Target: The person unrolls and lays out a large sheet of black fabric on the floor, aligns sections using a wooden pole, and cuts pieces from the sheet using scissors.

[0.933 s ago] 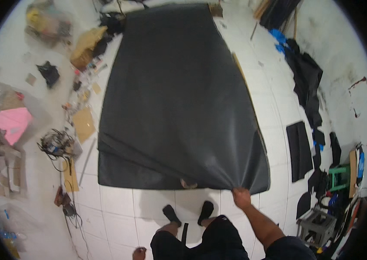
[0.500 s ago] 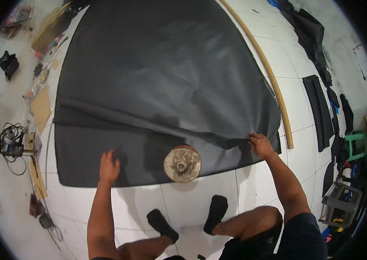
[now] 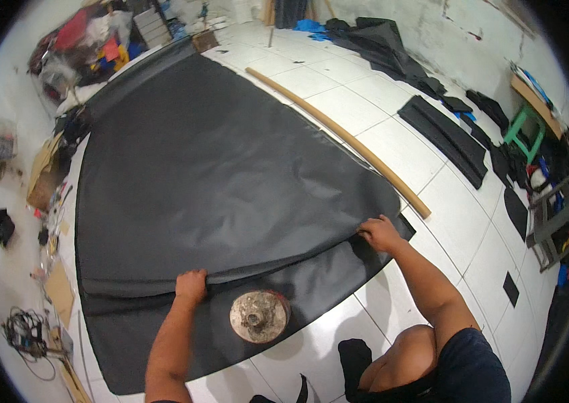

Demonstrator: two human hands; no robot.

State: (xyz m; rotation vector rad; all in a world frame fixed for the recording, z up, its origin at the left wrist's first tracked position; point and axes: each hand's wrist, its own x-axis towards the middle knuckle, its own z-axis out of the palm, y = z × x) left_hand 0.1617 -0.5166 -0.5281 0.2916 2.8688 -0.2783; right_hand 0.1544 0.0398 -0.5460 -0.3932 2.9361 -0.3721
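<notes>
A large black sheet of smooth, leather-like material (image 3: pixel 217 168) is spread over the floor, with a raised fold running across its near part. My left hand (image 3: pixel 192 285) is closed on this fold, left of a round, stained disc-shaped weight (image 3: pixel 260 316). Farther right, my right hand (image 3: pixel 380 233) pinches the same fold close to the sheet's right edge. The weight rests on the flat black material in front of the fold, between my arms. My fingertips are partly hidden by the hands themselves.
A long tan cardboard tube (image 3: pixel 345 138) lies along the sheet's right side on white tiles. Beyond it are a folded black piece (image 3: pixel 444 140), a green stool (image 3: pixel 525 134) and a grey stool (image 3: pixel 551 225). Tangled cables (image 3: pixel 26 332) and scraps line the left.
My left hand has gone from lying open on the sheet near its front edge to gripping the fold. My right hand keeps its hold. The view has tilted up, showing more of the far floor.
</notes>
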